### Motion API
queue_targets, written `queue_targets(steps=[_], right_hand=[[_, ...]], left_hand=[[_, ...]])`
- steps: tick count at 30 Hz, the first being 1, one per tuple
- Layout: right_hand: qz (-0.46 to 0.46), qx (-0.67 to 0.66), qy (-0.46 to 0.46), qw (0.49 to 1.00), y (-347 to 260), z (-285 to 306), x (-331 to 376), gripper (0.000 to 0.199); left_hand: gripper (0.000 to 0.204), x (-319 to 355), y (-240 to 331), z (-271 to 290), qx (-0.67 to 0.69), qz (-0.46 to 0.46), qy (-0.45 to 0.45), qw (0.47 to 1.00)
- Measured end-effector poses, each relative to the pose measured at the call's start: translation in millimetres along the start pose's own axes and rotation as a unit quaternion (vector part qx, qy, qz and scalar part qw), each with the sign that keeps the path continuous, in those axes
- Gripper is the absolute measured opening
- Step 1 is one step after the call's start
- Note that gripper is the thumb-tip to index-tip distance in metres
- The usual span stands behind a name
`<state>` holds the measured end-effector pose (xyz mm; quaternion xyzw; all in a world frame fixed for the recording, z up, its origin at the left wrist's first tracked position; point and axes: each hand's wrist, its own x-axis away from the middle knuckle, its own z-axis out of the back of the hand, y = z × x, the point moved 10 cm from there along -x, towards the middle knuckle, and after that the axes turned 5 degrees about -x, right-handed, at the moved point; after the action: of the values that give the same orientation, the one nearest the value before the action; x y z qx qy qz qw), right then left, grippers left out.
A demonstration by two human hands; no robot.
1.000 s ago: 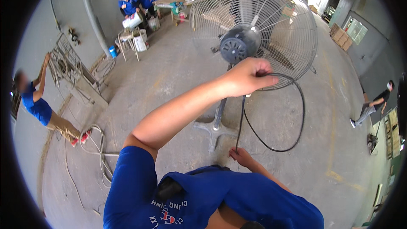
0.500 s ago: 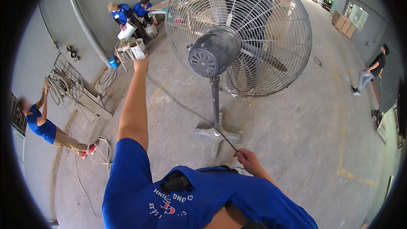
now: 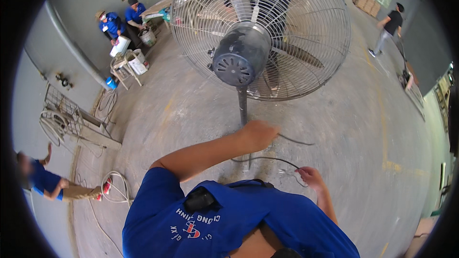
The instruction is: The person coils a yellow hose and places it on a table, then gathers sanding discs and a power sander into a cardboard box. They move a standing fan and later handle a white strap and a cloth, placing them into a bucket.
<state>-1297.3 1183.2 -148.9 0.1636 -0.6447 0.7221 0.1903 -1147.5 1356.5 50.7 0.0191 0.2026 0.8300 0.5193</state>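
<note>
In front of me stands a large pedestal fan with a round wire cage [image 3: 330, 74], a dark motor housing [image 3: 234, 59] and a grey pole [image 3: 243, 105]. My left arm reaches across the lower pole and hides most of the base. My left hand [image 3: 260, 134] is closed beside the pole, slightly blurred, with a dark cord [image 3: 299, 141] coming out of its right side. Lower right, my right hand [image 3: 311, 177] pinches a stretch of the same-looking cord, which curves back leftward past the pole's foot. Where the two stretches join cannot be seen.
At left, a person [image 3: 43, 177] stands near a metal frame cart [image 3: 91, 126] with coiled hose; more pale hose [image 3: 117, 186] lies on the floor. Two people work at buckets [image 3: 138, 62] by the wall. Someone is behind the fan; another person [image 3: 389, 26] walks near a wheeled jack at right.
My left hand has swung from far upper left, where the cord was stretched, back to the fan pole. My right hand has shifted right, and the cord now hangs slack. The walker has moved away.
</note>
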Motion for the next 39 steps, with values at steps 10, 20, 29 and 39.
queue_targets(steps=[10, 20, 29, 39], right_hand=[[0.154, -0.013, 0.070, 0.986, -97.1, -34.5, 73.3, 0.017], [0.206, -0.091, -0.017, 0.974, -197.9, -98.9, 32.7, 0.023], [0.204, -0.112, 0.186, 0.955, -184.7, -13.4, 40.4, 0.021], [0.213, -0.544, 0.247, 0.773, -118.0, 132.4, 96.4, 0.017]], left_hand=[[0.012, -19.9, -12.1, 208.7, -0.029, -0.041, 0.284, 0.958], [0.023, 66.1, -320.0, 256.0, -0.085, 0.296, 0.322, 0.895], [0.037, 117.0, -306.7, 11.2, 0.301, 0.305, 0.136, 0.893], [0.029, 49.1, -154.4, -69.5, 0.412, 0.299, 0.020, 0.860]])
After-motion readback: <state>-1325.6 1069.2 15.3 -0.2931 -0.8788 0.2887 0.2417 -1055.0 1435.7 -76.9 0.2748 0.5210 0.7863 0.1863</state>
